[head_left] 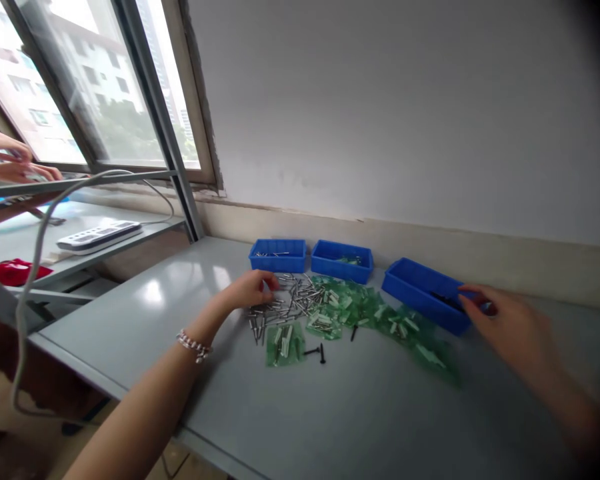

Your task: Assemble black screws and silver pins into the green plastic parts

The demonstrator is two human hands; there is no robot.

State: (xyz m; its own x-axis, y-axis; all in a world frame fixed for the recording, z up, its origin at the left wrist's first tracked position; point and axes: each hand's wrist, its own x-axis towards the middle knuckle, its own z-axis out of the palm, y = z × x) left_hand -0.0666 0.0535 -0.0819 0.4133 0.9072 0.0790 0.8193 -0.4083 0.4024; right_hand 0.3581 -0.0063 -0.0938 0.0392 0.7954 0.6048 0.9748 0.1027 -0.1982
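Observation:
My left hand (250, 288) rests curled on a heap of small silver metal pins (285, 307) on the grey table (145, 300); what its fingers hold, if anything, is hidden. My right hand (505, 323) reaches over the near corner of the right blue bin (423, 293), fingers pinched at its rim on something small that I cannot make out. Green plastic bags (360, 310) with white parts lie spread between the hands. One green bag (284, 343) lies nearest me, with two black screws (316, 351) beside it.
Two more blue bins (277, 255) (341, 260) stand along the wall. Left of the table a lower shelf carries a white power strip (97, 236) with a grey cable and a red object (13, 271). Another person's hands (10, 163) work at the far left by the window.

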